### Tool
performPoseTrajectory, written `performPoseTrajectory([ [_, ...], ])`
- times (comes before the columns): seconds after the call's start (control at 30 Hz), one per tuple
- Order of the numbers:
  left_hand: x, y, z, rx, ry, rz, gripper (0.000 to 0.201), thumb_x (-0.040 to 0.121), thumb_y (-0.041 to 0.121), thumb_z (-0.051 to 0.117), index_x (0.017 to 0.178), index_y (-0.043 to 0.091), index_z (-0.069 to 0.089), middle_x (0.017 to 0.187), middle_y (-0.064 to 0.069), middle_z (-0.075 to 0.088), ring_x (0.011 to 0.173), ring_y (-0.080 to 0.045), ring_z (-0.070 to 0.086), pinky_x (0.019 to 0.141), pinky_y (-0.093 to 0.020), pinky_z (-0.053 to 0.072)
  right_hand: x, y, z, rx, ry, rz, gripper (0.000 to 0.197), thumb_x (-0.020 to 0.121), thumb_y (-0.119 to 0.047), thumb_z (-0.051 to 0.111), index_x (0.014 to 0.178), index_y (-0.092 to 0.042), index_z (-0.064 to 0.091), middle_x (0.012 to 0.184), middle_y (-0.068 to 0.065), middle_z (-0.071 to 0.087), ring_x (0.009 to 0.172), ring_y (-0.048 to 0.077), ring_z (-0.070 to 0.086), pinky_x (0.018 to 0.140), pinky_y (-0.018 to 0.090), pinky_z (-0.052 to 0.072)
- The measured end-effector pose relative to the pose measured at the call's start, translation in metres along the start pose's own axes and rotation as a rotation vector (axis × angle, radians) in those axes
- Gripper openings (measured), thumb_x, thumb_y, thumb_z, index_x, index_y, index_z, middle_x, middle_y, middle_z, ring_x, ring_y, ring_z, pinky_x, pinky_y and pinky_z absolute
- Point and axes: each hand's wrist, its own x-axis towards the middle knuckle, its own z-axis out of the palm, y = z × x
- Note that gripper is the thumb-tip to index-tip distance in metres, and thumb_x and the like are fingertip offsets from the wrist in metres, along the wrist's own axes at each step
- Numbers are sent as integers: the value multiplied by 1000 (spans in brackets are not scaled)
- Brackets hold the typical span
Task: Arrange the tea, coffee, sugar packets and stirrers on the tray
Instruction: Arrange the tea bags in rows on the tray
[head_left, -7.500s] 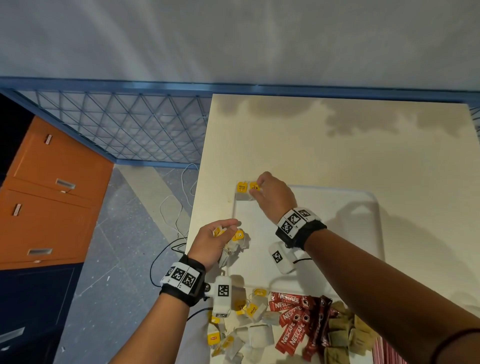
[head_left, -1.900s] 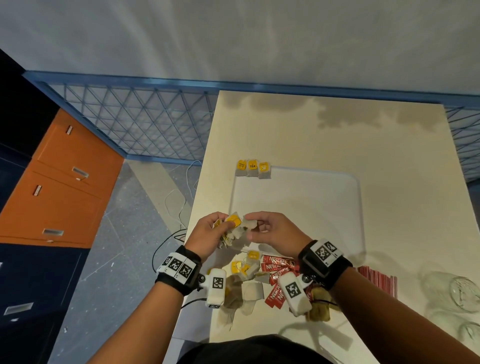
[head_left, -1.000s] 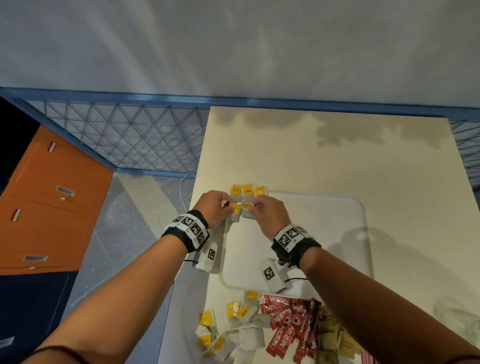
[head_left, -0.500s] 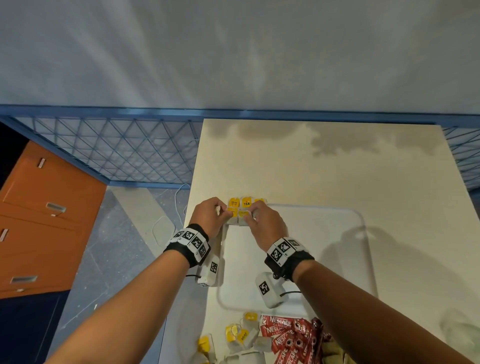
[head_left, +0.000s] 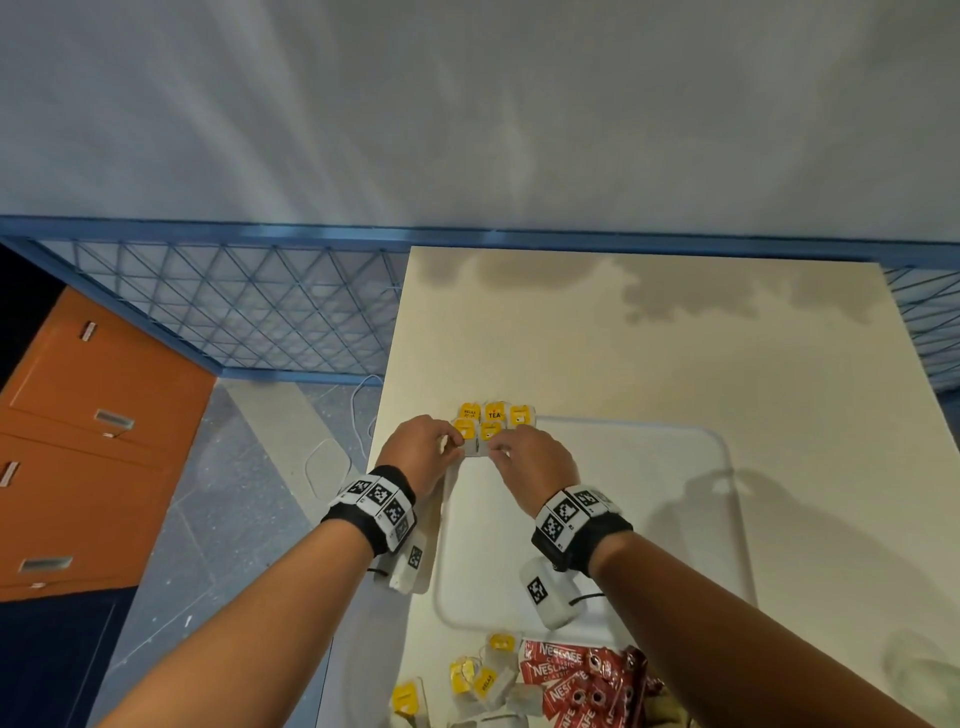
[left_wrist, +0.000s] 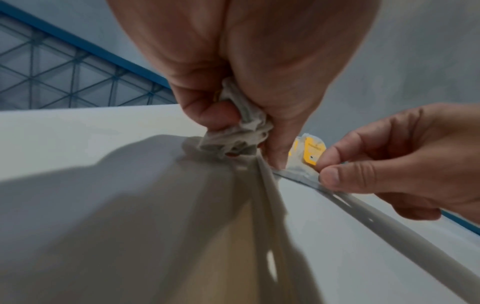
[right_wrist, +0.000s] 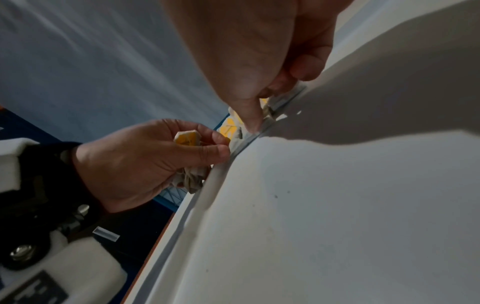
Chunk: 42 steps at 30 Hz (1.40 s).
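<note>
A white tray (head_left: 649, 519) lies on the cream table. Three yellow-tagged tea bags (head_left: 494, 413) sit in a row at its far left corner, with two more (head_left: 489, 431) just in front of them. My left hand (head_left: 457, 442) is at that corner and grips a crumpled bunch of tea bags (left_wrist: 241, 127), one yellow tag (right_wrist: 187, 139) showing. My right hand (head_left: 496, 450) pinches a single tea bag (left_wrist: 313, 152) between thumb and forefinger, low on the tray's rim (left_wrist: 363, 205). The two hands nearly touch.
Loose tea bags (head_left: 483, 680) and red Nescafe coffee sticks (head_left: 576, 680) lie in a pile at the table's near edge. A clear glass (head_left: 924, 670) stands at the right. The table's left edge (head_left: 387, 415) runs right beside my left hand, above the floor.
Both hands went from the pile near me out to the tray's far left corner. A second row of tea bags has appeared in front of the first three.
</note>
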Motion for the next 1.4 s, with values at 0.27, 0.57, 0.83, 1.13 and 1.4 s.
performPoseTrajectory([
  [0.27,-16,6,-11,-512,56,-106,12,91,11,68,86,20,75,93,8,73,81,0,63,77,-17,47,-1,16,-16,112,125,71,26,101,-42,51,119,-29,63,117,-4,63,103,18,65,88,41,55],
  [0.57,-49,27,-4,-1377,-285,-367,37,78,-11,55,113,0,65,95,-15,72,75,-23,69,62,-30,56,-9,11,-19,156,135,92,25,103,-40,48,118,-28,64,118,-4,65,104,19,64,89,41,54],
  [0.83,-68,18,1,-1494,-415,-231,66,70,-20,53,133,0,52,129,-27,63,103,-33,69,82,-41,60,-67,-9,-31,512,183,-98,12,99,-25,61,101,-20,72,100,-10,69,91,7,63,81,28,53],
  [1.13,-92,38,4,-1471,-459,-161,75,72,-20,55,142,6,46,136,-21,61,121,-36,63,102,-42,49,-118,-6,-23,622,120,58,18,89,-39,75,99,-25,73,85,-8,71,71,0,62,62,9,44],
  [1.4,-105,50,7,-1489,-472,-130,72,72,-18,55,140,7,49,138,-19,60,125,-34,61,103,-41,51,-125,-3,-25,774,164,94,2,91,-18,73,92,-18,72,79,-1,73,67,11,68,61,24,53],
])
